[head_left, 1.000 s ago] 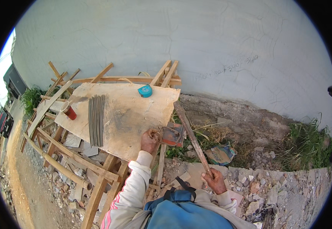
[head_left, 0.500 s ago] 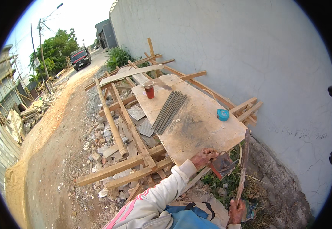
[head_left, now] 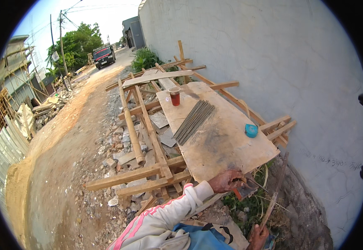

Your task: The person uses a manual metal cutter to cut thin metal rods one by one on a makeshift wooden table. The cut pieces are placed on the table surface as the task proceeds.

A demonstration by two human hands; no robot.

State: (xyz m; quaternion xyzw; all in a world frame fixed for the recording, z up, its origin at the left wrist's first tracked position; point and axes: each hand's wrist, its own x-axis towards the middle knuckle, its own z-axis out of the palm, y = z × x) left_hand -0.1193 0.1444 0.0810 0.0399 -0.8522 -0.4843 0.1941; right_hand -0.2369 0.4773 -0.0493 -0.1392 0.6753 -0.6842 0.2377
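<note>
My left hand (head_left: 227,181) is closed at the near edge of a worn plywood board (head_left: 240,146), its fingers curled over an orange-and-dark metal block (head_left: 240,191). What the fingertips pinch is hidden. A thin rod (head_left: 275,201) sticks out beside the block toward the lower right. At the lower right, my right hand (head_left: 257,237) is wrapped round the lower end of a long rusty bar (head_left: 275,193), which leans up and to the right past the block. On the board lie a bundle of thin metal rods (head_left: 194,121) and a turquoise tape measure (head_left: 251,131).
A plastic cup of red-brown drink (head_left: 174,96) stands at the board's far left. Timber beams (head_left: 137,177) and a bamboo pole (head_left: 129,125) lie over rubble. A grey wall (head_left: 265,54) runs along the right. A dark vehicle (head_left: 103,57) stands on the dirt road.
The view has shifted, so the board sits further right. My right hand has tilted the bar further to the right. My left hand stays at the block, its fingers more curled over it.
</note>
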